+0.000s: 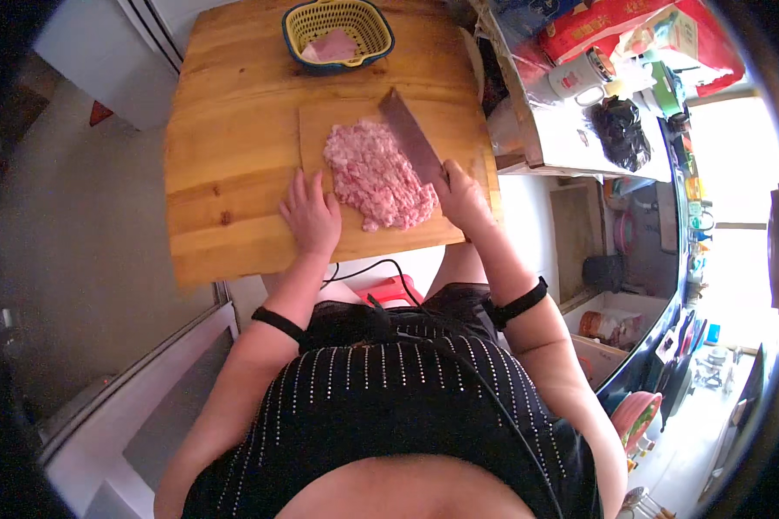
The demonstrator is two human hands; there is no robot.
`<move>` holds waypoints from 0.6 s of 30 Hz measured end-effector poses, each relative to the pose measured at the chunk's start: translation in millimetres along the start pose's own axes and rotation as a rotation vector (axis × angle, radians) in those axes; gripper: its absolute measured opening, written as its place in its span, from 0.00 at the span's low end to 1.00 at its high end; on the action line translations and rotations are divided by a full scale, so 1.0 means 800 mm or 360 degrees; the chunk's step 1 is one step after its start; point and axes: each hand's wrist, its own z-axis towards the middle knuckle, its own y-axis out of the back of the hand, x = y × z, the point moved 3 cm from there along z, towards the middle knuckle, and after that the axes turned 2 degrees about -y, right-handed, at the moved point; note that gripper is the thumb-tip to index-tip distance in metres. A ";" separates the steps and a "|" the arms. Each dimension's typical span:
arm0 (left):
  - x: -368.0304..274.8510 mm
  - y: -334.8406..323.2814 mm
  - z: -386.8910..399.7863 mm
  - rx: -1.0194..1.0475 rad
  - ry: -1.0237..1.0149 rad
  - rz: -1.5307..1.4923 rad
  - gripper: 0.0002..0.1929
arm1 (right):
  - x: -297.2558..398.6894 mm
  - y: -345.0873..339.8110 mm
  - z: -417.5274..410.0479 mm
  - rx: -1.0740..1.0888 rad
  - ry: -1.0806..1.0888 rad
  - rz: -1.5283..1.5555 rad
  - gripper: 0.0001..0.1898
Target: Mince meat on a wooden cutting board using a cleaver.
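A flattened heap of chopped raw meat [382, 178] lies on a thin wooden cutting board [311, 139], which rests on a wooden table [234, 143]. My right hand [465, 198] grips a cleaver [415, 139] by its handle. The broad blade slants up and to the left along the right edge of the meat; whether it touches the meat I cannot tell. Spread flat, my left hand [313, 214] presses near the board's left edge with its fingers apart. It holds nothing and stays just left of the meat.
At the table's far side stands a yellow and blue basket [339, 65] with a pale pink piece [332, 47] inside. To the right, a white shelf [558, 139] carries a mug [578, 76], a black plastic bag [622, 133] and red packaging [597, 29]. A black cable [389, 263] hangs below the table's front edge.
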 end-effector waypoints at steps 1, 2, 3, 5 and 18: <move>0.001 -0.003 0.002 -0.0039 -0.0012 0.0029 0.25 | 0.009 0.008 -0.001 -0.0053 0.0014 0.0047 0.15; 0.002 -0.005 0.003 -0.0079 -0.0023 0.0060 0.25 | 0.020 0.015 -0.003 -0.0105 0.0030 0.0094 0.14; 0.003 -0.006 0.004 -0.0059 -0.0003 0.0076 0.24 | 0.024 0.016 -0.007 -0.0158 0.0030 0.0153 0.14; -0.006 -0.008 0.006 -0.0017 0.0018 0.0087 0.23 | -0.008 -0.016 -0.003 -0.0050 -0.0072 -0.0045 0.14; -0.021 0.010 0.013 -0.0094 -0.0009 0.0275 0.21 | -0.027 -0.024 0.016 0.0286 0.0076 -0.0124 0.17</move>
